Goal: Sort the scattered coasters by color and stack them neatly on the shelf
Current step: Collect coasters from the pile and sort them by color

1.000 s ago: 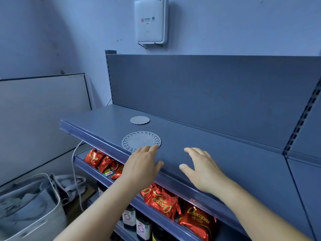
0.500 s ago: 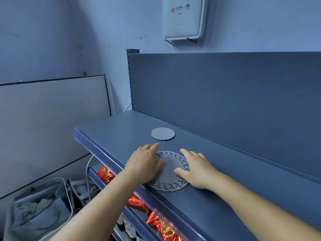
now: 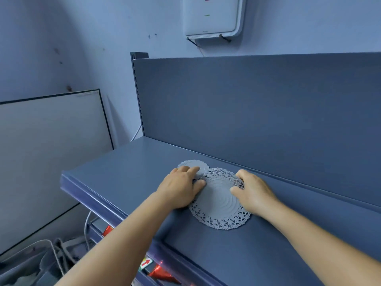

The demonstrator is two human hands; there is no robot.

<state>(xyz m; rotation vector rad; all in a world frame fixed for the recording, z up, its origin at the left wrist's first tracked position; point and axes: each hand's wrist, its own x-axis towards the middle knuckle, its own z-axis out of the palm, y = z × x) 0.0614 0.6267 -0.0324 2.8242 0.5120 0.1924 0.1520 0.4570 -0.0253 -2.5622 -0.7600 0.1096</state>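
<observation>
Red foil snack packs point(image 3: 159, 273) showing at 6 o'clock under shelf, print unreadable. My left hand point(image 3: 181, 189) lying flat, fingers straight and together, pressing left edge of large lacy round coaster point(image 3: 220, 205) at centre of smooth blue metal shelf point(image 3: 123, 178). My right hand point(image 3: 253, 193) curling fingers, pinching its lace rim. Small scalloped coaster point(image 3: 201, 166) touching it at 11 o'clock, under my left fingertips. White wall box point(image 3: 213, 15) sitting at 12 o'clock, writing illegible.

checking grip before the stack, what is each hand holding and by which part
Nothing is lifted. Right hand pinches the lacy coaster at its far right edge; left hand lies flat over both coasters' edges.
</observation>
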